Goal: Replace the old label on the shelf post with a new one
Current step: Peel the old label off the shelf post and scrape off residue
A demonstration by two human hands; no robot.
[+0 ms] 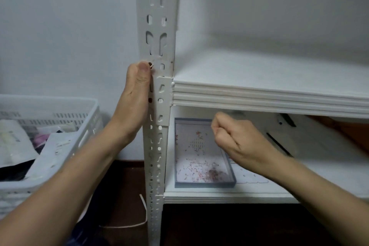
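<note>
The white perforated metal shelf post (157, 46) runs up the middle of the view. My left hand (135, 96) grips its left edge at the height of the upper shelf, with the thumb lying up the post's front and the fingers hidden behind it. Just past the thumb tip is a small dark spot with a pale scrap (150, 64); I cannot tell whether it is a label. My right hand (233, 136) hangs curled into a fist in front of the lower shelf, slightly blurred, away from the post. Nothing shows in it.
The upper white shelf (269, 94) juts out right of the post. A shallow grey tray (203, 184) with reddish specks lies on the lower shelf, with dark pens (287, 120) behind it. A white plastic basket (50, 106) of packets stands at left. A thin white strip (143, 205) lies on the dark floor.
</note>
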